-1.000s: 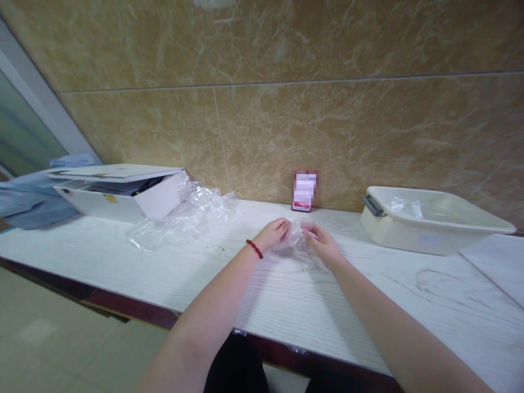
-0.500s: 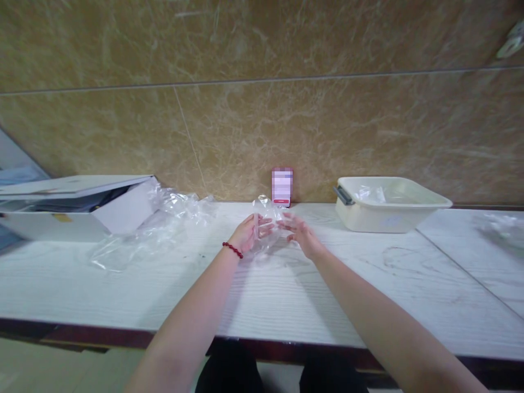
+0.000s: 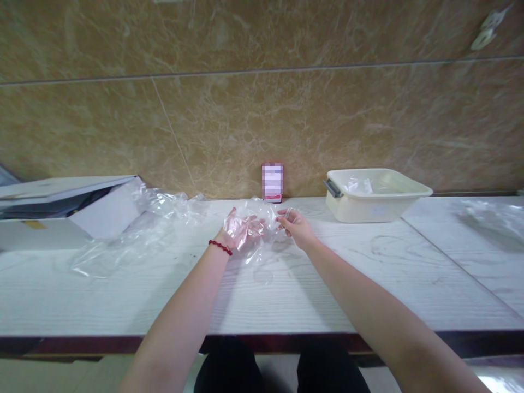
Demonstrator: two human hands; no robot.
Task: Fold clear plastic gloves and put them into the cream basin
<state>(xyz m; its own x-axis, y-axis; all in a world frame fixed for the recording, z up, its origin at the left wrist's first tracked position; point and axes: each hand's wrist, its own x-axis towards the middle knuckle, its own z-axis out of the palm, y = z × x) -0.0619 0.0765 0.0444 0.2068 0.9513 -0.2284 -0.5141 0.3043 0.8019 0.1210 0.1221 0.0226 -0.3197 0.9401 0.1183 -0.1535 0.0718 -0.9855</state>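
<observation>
A crumpled clear plastic bag point(image 3: 254, 252) is spread between my two hands, above the middle of the white wood-grain table point(image 3: 262, 305). My left hand point(image 3: 241, 229), with a red bead bracelet at the wrist, has its fingers stretched out and palm up. Shiny film covers that palm; whether the hand is inside the bag or just behind one layer, I cannot tell. On the other side, my right hand point(image 3: 295, 225) pinches the bag's edge between thumb and fingers.
A phone point(image 3: 272, 183) leans on the marbled wall behind my hands. Right of it stands a cream plastic tub point(image 3: 368, 213) with clear bags inside. At left, loose plastic film point(image 3: 135, 245) lies by a white box point(image 3: 110, 213). More film point(image 3: 497, 215) lies far right.
My left hand has opened out flat, and the film now covers its palm. The right fingers have closed on the bag's edge. The camera view has shifted slightly.
</observation>
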